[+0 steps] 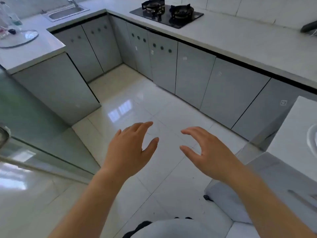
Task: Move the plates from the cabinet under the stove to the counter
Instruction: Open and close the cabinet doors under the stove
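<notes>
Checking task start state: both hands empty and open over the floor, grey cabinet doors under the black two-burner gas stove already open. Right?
Not quite. In the head view the grey cabinet doors under the black two-burner gas stove are all shut, with no plates visible. The rest holds: the left hand and right hand are empty and open over the white tiled floor.

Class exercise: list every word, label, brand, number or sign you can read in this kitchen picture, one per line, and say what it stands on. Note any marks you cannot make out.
No text here can be read.
Small pale stickers on the cabinet doors: too small and blurred to read.
A square sticker on the far right door: a blurred mark, unreadable.
The stove: no legible brand or numbers.
The bottles by the sink: labels blurred.
</notes>
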